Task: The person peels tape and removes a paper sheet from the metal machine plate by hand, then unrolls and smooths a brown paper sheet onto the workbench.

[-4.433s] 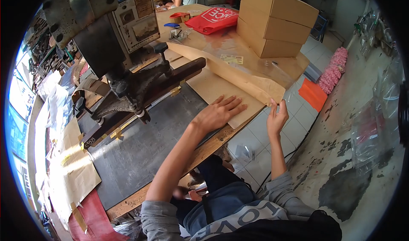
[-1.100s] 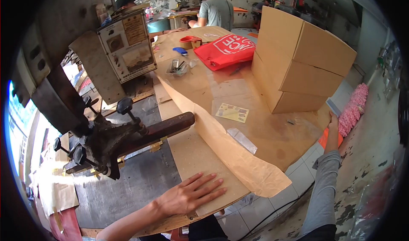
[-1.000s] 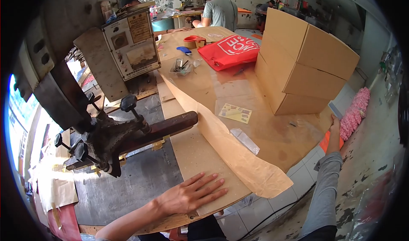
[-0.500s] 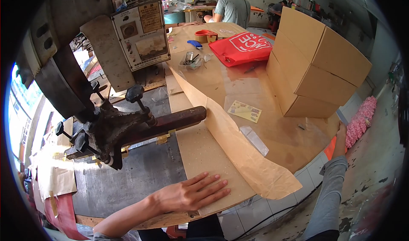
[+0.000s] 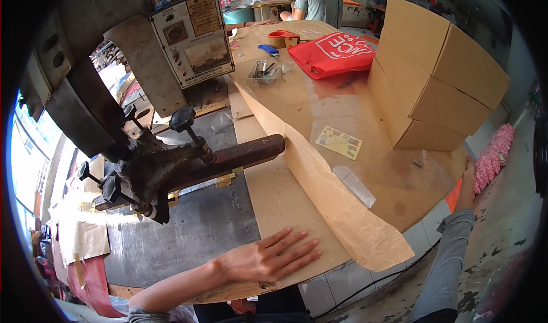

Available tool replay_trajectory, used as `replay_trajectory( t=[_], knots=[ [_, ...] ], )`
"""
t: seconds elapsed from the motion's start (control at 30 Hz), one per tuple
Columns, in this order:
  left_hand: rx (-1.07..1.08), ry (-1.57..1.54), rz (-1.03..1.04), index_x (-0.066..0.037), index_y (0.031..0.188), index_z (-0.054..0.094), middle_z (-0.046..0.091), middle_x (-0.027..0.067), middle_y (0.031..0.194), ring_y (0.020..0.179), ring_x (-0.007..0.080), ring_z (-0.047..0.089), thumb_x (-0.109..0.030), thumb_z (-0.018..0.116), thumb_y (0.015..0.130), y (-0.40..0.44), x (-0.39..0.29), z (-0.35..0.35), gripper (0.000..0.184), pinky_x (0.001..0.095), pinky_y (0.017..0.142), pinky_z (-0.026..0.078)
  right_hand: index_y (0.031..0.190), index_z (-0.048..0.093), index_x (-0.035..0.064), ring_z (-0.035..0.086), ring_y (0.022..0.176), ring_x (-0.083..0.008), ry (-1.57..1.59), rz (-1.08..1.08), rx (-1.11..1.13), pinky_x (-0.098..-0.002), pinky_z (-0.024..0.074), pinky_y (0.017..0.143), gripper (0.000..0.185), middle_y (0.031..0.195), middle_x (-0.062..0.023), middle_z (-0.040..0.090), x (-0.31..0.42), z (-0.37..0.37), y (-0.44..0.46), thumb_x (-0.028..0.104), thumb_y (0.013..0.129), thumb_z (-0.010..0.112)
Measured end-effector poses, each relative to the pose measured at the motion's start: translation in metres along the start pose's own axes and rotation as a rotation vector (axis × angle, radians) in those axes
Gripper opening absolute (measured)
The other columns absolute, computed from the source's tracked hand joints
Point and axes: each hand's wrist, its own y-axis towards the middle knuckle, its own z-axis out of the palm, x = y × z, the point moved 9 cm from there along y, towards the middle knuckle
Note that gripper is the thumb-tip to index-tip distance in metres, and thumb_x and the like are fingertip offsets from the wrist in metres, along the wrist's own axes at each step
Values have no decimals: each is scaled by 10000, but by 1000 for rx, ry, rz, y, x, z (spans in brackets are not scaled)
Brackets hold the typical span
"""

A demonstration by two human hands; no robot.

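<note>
My left hand [image 5: 268, 258] lies flat, fingers spread, on a tan board [image 5: 282, 212] at the front edge of the table. Along that board, a sheet of brown paper [image 5: 337, 209] curls up to the right of my fingers. Far right, my right hand [image 5: 468, 180] reaches past the table edge, below a cardboard box [image 5: 425, 89]. Its fingers are mostly hidden, so what it holds is unclear. Something orange [image 5: 455, 196] shows next to that wrist, with a pink fluffy bundle [image 5: 495, 157] just beyond.
A machine with a dark metal arm [image 5: 245, 154] overhangs the left side. On the table are a red bag [image 5: 334, 55], a tape roll [image 5: 283, 38], a blue cutter [image 5: 268, 50], a clear tray [image 5: 264, 72] and a yellow sticker sheet [image 5: 339, 142]. Another person [image 5: 318, 6] sits behind.
The camera view has shifted slightly, so the scene sits a little farther right and most of it higher. My left hand stays flat on the board, and my right hand stays by the table edge.
</note>
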Motion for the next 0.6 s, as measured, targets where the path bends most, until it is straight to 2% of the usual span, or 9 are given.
replay_trajectory(
  t=[0.33, 0.43, 0.53, 0.6],
  knots=[
    [-48, -81, -59, -68, 1371, 424, 479, 92, 1371, 1232, 261, 502, -222, 494, 850, 10, -6, 8, 548, 389, 1042, 418, 1077, 596, -34, 617, 868, -210, -97, 3, 35, -318, 510, 759, 368, 937, -105, 650, 2, 14, -28, 258, 860, 650],
    [-23, -20, -67, -116, 1400, 393, 471, 58, 1381, 1229, 225, 506, -283, 506, 862, 11, -6, 10, 574, 369, 1034, 437, 1078, 595, -37, 615, 866, -208, -137, 0, 49, -316, 508, 759, 377, 933, -105, 649, 7, 19, -42, 265, 860, 651],
    [-81, -169, -90, -66, 1364, 431, 471, 98, 1377, 1240, 272, 492, -186, 504, 849, 11, -5, 9, 534, 402, 1045, 412, 1080, 594, -40, 612, 864, -205, -186, -4, 63, -313, 505, 759, 386, 929, -104, 648, 14, 27, -57, 271, 860, 652],
    [-91, -166, -91, -61, 1366, 427, 465, 100, 1383, 1246, 276, 486, -185, 501, 853, 11, -7, 9, 533, 405, 1047, 408, 1080, 593, -42, 611, 863, -204, -221, -11, 59, -312, 504, 759, 392, 926, -104, 648, 18, 27, -67, 276, 860, 652]
  ],
)
